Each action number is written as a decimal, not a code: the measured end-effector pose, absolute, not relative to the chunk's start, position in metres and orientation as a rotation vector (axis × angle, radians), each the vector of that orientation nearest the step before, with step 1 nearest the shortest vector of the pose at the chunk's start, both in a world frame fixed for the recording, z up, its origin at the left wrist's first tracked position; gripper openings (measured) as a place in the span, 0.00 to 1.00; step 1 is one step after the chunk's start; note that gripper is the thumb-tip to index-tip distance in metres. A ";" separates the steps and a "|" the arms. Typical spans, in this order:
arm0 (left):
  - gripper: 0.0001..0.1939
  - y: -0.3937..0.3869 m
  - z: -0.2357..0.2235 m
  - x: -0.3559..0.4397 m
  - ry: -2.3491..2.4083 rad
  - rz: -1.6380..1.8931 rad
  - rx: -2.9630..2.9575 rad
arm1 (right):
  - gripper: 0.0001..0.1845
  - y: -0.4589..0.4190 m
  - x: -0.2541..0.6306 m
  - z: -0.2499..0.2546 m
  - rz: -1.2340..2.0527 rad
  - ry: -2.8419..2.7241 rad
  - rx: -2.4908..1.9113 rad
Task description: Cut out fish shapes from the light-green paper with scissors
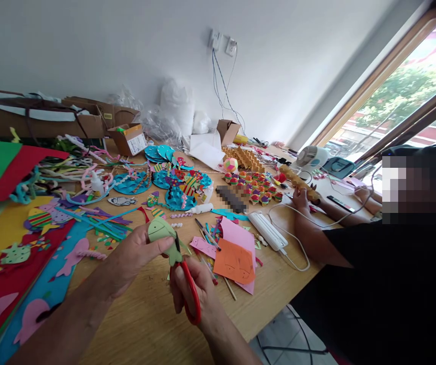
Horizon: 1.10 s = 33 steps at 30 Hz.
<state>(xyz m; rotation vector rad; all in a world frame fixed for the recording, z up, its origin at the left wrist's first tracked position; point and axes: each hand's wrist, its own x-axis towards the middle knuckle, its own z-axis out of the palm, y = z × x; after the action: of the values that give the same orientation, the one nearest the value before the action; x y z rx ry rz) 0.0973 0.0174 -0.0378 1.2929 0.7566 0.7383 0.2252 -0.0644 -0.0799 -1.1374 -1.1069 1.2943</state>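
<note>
Head view, left hand: your left hand (pixel 136 251) pinches the pale green paper fish with a drawn eye and gill line (pixel 158 230) between thumb and fingers.
Head view, right hand: your right hand (pixel 194 286) is closed around the red-handled scissors with dark blades (pixel 192 300), the fingers wrapped about the handle loops.
Green fish: it is raised above the wooden table (pixel 145 324) in front of you, its head toward the left and its tail down near the scissors' pivot.
Blades: they point up and away from you and lie against the fish's right edge; you cannot tell how far apart they stand.
Right of your hands: an orange paper rectangle with pencilled outlines (pixel 234 260) lies partly over a larger pink paper sheet (pixel 236 234), with pens beside them.
Beyond the papers: a long white power strip (pixel 267 230) lies on the table, its cable curving to the right.
Ahead of you: a white plastic glue bottle (pixel 201 208) lies on its side near blue scalloped discs (pixel 130 183).
Left side: a pink paper fish (pixel 72 257) lies near your left forearm, partly over a blue strip (pixel 56 284).
Far right: a co-worker's hand (pixel 301 199) holds a brown bumpy cardboard strip (pixel 292 177).
</note>
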 end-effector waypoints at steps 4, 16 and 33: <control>0.10 0.018 -0.037 0.096 0.748 0.721 1.270 | 0.32 -0.065 0.228 -0.078 1.268 -1.172 -1.137; 0.10 0.019 -0.037 0.093 0.797 0.675 1.330 | 0.30 -0.066 0.232 -0.077 1.245 -1.259 -1.125; 0.09 0.022 -0.037 0.086 0.797 0.598 1.370 | 0.30 -0.069 0.233 -0.073 1.319 -1.210 -1.179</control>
<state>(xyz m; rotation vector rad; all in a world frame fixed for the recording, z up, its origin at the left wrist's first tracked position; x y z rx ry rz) 0.0858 0.0217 -0.0371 1.3704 0.7965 0.5979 0.2329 -0.0691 -0.0734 -1.1794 -1.2104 1.3187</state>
